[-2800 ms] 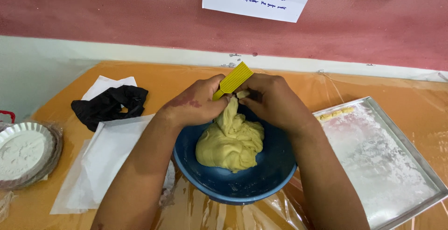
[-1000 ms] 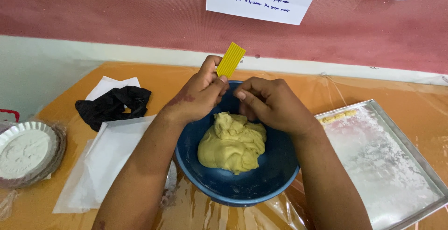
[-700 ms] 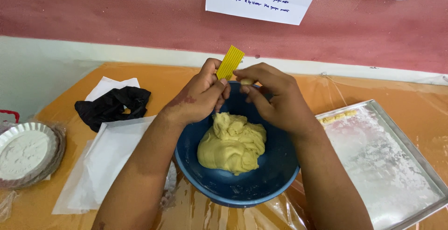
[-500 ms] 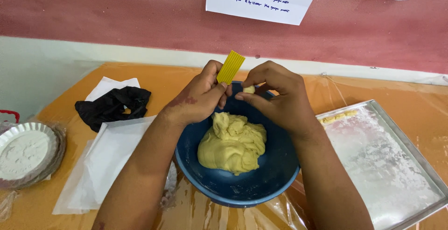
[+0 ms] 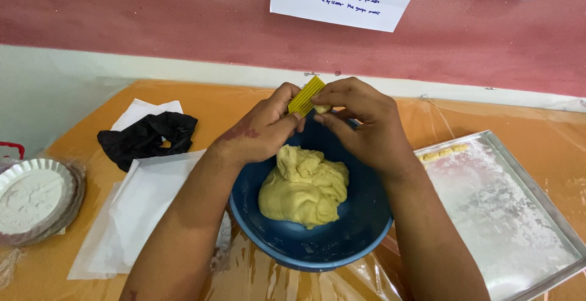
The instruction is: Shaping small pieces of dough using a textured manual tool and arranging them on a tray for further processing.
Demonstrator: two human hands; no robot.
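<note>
1. a small ridged yellow board is pinched in the fingers of the left hand, above the far rim of the blue bowl, just above the middle of the frame.
2. a small piece of dough is pinched in the fingertips of the right hand and held against the lower edge of the ridged board; whether it is being pressed or only set there cannot be told.
3. the large lump of pale yellow dough is seen in the bowl at the centre of the frame, below both hands and apart from them; by its bulk, most of the dough appears unshaped.
4. on the floured metal tray, at the right of the frame, only a short row of small shaped pieces is laid along the upper left edge; the rest of the tray shows only flour.
5. judged from this, the shaping is at an early stage: a few pieces are done, one is in hand, and nearly the whole lump is left.
6. at the left of the frame, a fluted dish of flour, white paper sheets and a black cloth lie untouched on the plastic-covered orange table.
</note>
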